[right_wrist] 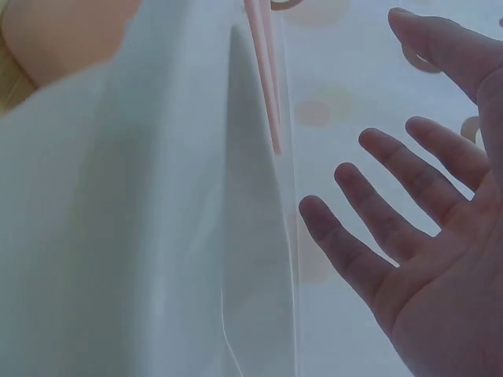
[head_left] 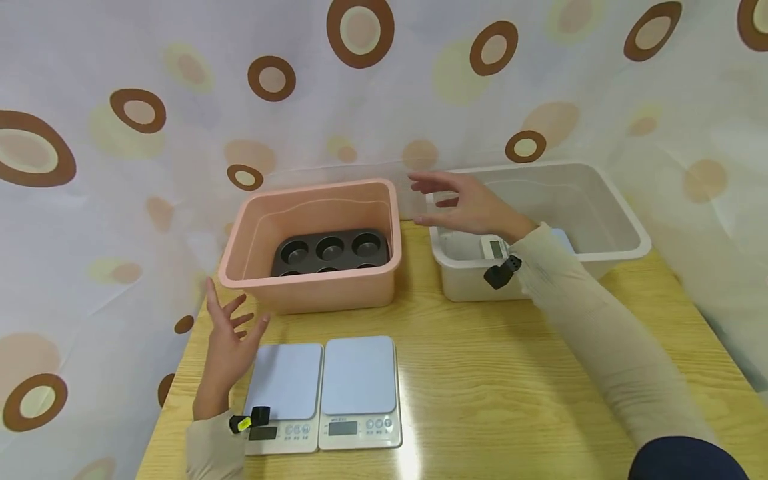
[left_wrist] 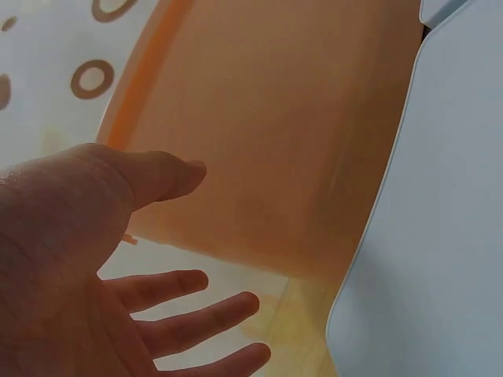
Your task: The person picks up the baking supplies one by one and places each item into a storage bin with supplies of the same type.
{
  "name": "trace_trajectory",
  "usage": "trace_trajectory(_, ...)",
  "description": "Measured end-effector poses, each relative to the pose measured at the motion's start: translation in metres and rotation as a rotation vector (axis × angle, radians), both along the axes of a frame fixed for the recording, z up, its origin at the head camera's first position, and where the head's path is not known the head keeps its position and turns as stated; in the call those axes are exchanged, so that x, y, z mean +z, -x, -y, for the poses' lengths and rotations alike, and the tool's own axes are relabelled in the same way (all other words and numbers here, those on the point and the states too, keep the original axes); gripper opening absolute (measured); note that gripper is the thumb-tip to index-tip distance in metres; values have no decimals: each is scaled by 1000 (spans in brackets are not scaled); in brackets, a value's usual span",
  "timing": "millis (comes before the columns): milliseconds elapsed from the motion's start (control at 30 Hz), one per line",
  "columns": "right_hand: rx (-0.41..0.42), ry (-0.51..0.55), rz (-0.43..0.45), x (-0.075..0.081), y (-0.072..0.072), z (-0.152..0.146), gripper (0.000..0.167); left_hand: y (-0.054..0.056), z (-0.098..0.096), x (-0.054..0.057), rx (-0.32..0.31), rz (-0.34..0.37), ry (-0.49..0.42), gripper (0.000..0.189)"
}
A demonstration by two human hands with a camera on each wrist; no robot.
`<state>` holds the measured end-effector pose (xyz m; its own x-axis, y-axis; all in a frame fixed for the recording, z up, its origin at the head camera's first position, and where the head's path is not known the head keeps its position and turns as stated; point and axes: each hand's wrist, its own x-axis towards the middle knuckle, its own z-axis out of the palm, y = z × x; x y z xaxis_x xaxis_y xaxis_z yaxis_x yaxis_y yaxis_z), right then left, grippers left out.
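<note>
My left hand (head_left: 230, 347) is held with fingers spread, holding nothing, near the front left corner of the pink bin (head_left: 324, 293) and beside the left kitchen scale (head_left: 285, 383). In the left wrist view, its thumb and fingers stand apart before the bin's wall (left_wrist: 251, 157). My right hand (head_left: 471, 203) hovers above the left end of the light grey bin (head_left: 474, 280), fingers extended and nothing in them. A dark muffin pan (head_left: 330, 250) lies inside the pink bin. A white scale (head_left: 493, 247) shows in the grey bin, partly hidden by my right wrist.
A second kitchen scale (head_left: 360, 393) sits right of the first on the wooden table (head_left: 510, 387). Behind both bins hangs a white cloth (head_left: 396, 107) printed with circles. A dark rounded thing (head_left: 687, 460) shows at the bottom right.
</note>
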<state>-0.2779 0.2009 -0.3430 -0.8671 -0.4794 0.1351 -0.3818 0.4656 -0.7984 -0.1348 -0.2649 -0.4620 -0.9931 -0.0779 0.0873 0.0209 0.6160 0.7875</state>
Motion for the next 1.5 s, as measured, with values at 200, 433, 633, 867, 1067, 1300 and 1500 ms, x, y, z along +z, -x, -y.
trace_trajectory(200, -35, -71, -42, 2, -14, -28, 82, -16, 12, -1, -4, 136, 150, 66)
trace_trajectory(433, -66, -111, -47, 1, -31, -49, 88, -30, 16, -6, -16, 189, 220, 55)
trace_trajectory(633, -79, -122, -59, -4, -45, -67, 88, -42, 16, -10, -29, 245, 240, 58)
trace_trajectory(867, -110, -142, -171, -13, -62, -95, 87, -51, 16, -13, -56, 233, 275, 59)
trace_trajectory(1067, -135, -164, -231, -15, -75, -119, 93, -55, 20, -14, -63, 252, 265, 64)
trace_trajectory(1300, -200, -171, -339, -25, -91, -146, 88, -61, 26, -14, -90, 323, 267, 91)
trace_trajectory(1500, -278, -198, -333, -28, -107, -172, 88, -67, 29, -15, -106, 390, 283, 114)
